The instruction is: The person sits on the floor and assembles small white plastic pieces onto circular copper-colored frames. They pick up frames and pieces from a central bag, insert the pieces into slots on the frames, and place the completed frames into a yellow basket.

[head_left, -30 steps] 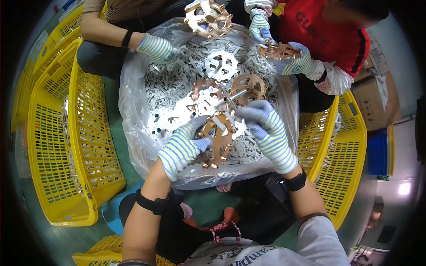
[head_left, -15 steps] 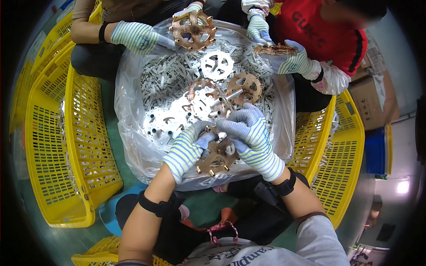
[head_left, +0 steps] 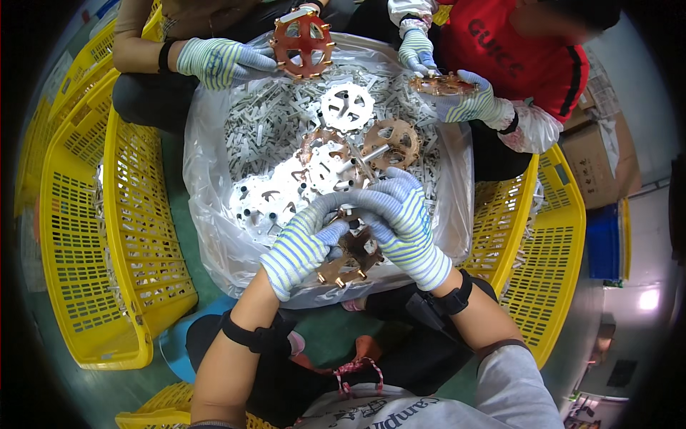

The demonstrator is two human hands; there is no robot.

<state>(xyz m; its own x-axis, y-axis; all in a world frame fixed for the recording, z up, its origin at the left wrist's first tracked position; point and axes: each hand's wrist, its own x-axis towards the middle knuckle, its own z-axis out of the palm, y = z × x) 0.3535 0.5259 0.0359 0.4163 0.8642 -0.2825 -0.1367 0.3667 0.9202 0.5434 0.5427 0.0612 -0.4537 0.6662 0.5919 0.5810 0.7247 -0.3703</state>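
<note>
Both my hands wear striped knit gloves and meet at the far edge of a bronze-coloured round metal disc with cut-outs and small posts around its rim. My left hand closes on the disc's left side. From the right, my right hand grips the far rim, its fingers curled over and touching those of the left. The fingertips and whatever small part lies under them are partly hidden. Just beyond my hands, silver discs and a bronze disc lie on a heap of small flat metal strips.
A container lined with clear plastic holds the strips. Yellow perforated baskets stand on both sides. Opposite, one co-worker's gloved hand is beside a reddish disc; another's gloved hand holds a bronze disc.
My right hand has shifted slightly left, its fingers folding over the disc's far rim against my left hand. The far-left co-worker's disc has tilted and moved a little left.
</note>
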